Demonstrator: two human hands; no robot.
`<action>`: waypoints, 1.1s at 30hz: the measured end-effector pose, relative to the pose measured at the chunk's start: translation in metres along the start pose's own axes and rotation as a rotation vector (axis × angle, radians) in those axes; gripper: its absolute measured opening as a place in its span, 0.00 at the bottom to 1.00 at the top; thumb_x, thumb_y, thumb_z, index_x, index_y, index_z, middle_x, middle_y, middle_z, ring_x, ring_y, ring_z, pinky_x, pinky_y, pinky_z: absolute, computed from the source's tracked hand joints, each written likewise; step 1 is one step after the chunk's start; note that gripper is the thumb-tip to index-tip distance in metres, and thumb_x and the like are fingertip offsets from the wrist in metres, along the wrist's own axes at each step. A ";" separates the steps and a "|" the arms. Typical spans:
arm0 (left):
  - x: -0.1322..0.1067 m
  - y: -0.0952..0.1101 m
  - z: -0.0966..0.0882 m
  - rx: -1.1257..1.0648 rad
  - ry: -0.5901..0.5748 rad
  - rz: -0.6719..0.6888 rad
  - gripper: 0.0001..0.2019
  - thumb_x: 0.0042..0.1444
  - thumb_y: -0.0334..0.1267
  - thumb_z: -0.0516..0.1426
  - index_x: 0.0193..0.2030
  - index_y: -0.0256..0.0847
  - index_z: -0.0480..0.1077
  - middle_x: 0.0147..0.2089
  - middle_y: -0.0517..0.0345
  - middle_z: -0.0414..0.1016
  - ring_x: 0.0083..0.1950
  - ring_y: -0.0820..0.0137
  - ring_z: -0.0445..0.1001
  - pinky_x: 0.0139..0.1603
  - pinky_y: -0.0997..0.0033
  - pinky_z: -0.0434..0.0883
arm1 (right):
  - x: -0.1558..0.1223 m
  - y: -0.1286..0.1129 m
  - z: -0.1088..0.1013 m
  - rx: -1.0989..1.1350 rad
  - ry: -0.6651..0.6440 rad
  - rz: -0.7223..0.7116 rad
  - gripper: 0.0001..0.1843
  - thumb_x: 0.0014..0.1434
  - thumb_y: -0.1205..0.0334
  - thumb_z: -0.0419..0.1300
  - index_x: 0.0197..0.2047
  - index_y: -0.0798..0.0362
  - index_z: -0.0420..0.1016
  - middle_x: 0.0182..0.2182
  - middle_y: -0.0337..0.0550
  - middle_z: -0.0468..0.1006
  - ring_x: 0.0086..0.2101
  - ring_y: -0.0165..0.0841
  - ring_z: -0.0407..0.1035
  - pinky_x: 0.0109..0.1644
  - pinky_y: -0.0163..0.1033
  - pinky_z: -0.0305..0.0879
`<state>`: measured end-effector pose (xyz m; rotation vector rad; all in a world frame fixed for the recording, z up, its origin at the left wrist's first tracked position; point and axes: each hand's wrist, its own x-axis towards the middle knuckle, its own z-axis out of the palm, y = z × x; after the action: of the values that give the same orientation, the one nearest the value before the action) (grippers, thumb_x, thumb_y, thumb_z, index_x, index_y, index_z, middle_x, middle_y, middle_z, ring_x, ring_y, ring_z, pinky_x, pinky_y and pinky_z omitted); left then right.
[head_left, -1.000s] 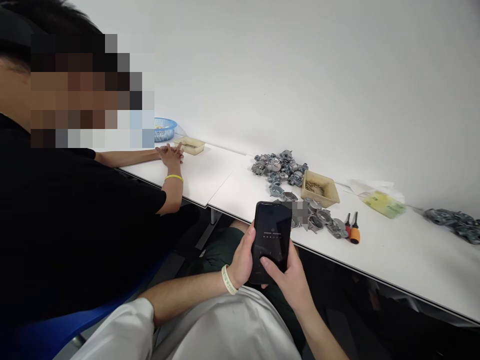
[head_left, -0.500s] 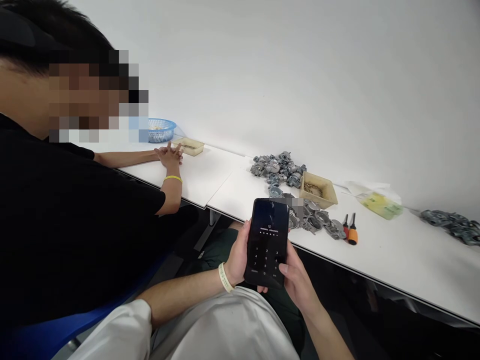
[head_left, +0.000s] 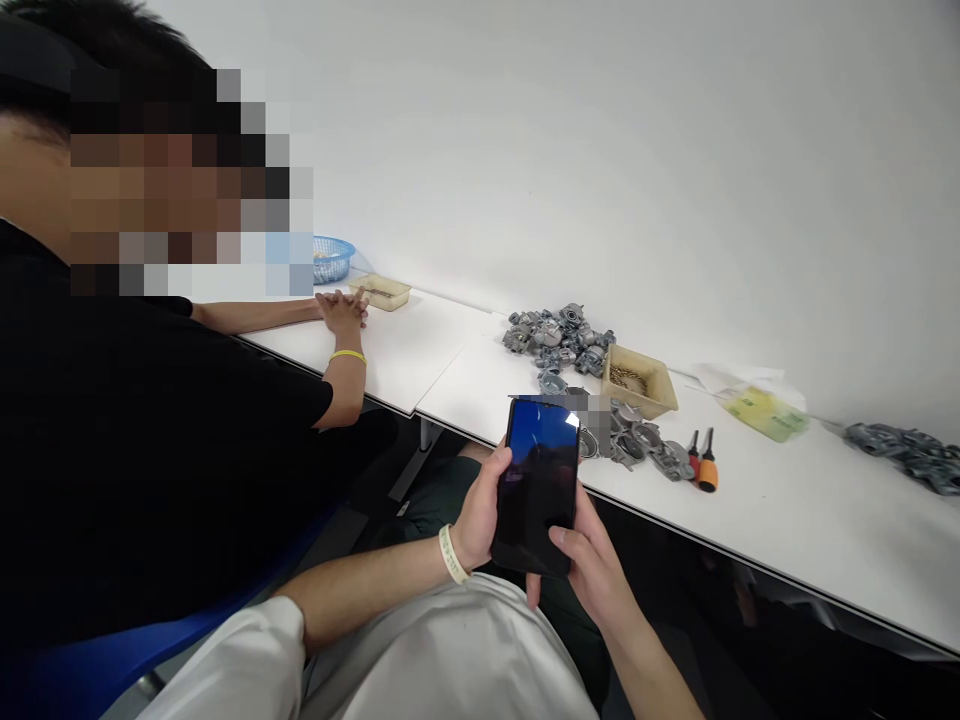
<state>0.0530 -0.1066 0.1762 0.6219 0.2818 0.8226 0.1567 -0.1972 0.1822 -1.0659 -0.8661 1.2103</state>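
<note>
Left grip [head_left: 474,515], right grip [head_left: 600,575] on phone [head_left: 536,485], metal parts [head_left: 551,335] beyond

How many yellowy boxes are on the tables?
2. The near box sits beside the metal parts; the far box is by the blue basket. The other person may hide more.

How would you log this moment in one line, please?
left hand: grips phone; right hand: at phone, thumb over screen; metal parts: on table

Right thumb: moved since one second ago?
Yes: the right thumb has shifted right in the picture, judged against the bin; its tip now lies nearer the phone's right edge.
</note>
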 end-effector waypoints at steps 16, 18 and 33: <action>-0.001 0.015 0.011 0.156 0.068 0.064 0.15 0.56 0.40 0.58 0.49 0.39 0.74 0.49 0.51 0.80 0.50 0.60 0.77 0.57 0.62 0.67 | 0.003 0.014 -0.010 -0.019 0.143 -0.037 0.33 0.57 0.56 0.65 0.66 0.41 0.67 0.67 0.36 0.65 0.67 0.41 0.55 0.70 0.48 0.54; -0.003 0.016 0.012 0.169 0.075 0.057 0.16 0.56 0.40 0.58 0.50 0.39 0.73 0.49 0.51 0.81 0.51 0.60 0.77 0.58 0.61 0.66 | 0.002 0.015 -0.009 -0.019 0.135 -0.043 0.33 0.57 0.57 0.65 0.66 0.41 0.67 0.66 0.36 0.66 0.67 0.40 0.55 0.70 0.47 0.53; 0.020 0.047 0.009 0.129 0.055 0.039 0.23 0.61 0.49 0.57 0.59 0.40 0.69 0.51 0.43 0.80 0.48 0.55 0.81 0.45 0.62 0.76 | 0.009 0.020 -0.001 -0.116 0.110 0.014 0.28 0.58 0.51 0.65 0.62 0.42 0.72 0.59 0.40 0.75 0.60 0.42 0.67 0.67 0.48 0.58</action>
<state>0.0424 -0.0706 0.2120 0.7281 0.3760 0.8646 0.1536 -0.1880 0.1627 -1.2223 -0.8534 1.1125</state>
